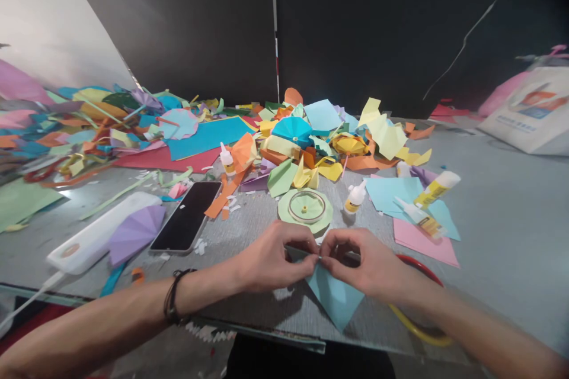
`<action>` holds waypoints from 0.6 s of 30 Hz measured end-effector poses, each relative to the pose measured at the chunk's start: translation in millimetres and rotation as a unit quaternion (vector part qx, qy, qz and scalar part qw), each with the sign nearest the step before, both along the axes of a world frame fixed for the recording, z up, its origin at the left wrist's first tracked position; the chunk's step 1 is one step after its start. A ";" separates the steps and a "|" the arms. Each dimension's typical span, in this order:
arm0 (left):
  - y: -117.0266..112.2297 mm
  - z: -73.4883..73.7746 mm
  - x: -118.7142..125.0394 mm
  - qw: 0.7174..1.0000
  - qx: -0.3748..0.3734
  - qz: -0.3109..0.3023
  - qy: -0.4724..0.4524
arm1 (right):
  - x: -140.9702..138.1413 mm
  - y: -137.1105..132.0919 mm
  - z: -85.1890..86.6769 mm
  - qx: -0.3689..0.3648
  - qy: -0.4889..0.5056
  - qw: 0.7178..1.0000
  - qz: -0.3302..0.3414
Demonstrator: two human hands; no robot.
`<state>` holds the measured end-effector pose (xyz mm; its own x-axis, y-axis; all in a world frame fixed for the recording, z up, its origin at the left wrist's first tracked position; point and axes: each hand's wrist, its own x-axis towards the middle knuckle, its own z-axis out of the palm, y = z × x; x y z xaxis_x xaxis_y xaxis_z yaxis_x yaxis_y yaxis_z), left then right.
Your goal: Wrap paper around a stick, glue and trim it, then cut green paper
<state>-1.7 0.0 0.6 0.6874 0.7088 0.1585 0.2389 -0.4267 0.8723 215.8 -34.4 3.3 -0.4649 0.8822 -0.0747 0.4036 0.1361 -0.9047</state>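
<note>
Light-blue paper (335, 301) reads on my feed as pinched between left hand (275, 256) and right hand (367, 266), both curled nearly closed, fingertips meeting at its top edge; green paper disc (306, 210) lies just ahead, glue bottle (355, 197) beside that disc.

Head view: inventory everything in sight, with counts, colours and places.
Paper scrap pile: one, many colours, across the table's far side.
Table: one, grey, under everything.
Phone: one, black, left of centre.
Plastic case: one, white, left of the phone.
Pleated paper fan: one, purple, against the case.
Paper disc with ring: one, pale green, beyond the hands.
Glue bottles: four, white and yellow, mostly right of centre.
Paper sheet: one, pink, right.
Curved hoop: one, red and yellow, right of the hands.
Tote bag: one, white, far right.
Folded paper: one, light blue, at the table's near edge.
Left hand: one, pinching the folded paper.
Right hand: one, pinching the folded paper.
</note>
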 end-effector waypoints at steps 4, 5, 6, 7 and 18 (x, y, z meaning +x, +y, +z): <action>-0.9 0.2 0.4 1.000 0.012 0.003 0.016 | -1.0 0.4 2.5 -0.005 -0.006 1.000 0.001; -1.0 0.3 0.6 1.000 0.015 0.003 0.017 | -1.3 0.5 3.0 -0.007 -0.007 1.000 0.000; -1.0 0.3 0.8 1.000 0.018 0.002 0.017 | -1.5 0.7 3.4 -0.009 -0.007 1.000 -0.001; -1.0 0.2 1.0 1.000 0.020 0.002 0.017 | -1.6 0.8 3.7 -0.012 -0.006 1.000 -0.001; -1.9 -1.0 0.5 1.000 0.025 -0.003 0.007 | -1.8 -0.3 1.9 0.008 -0.022 1.000 -0.014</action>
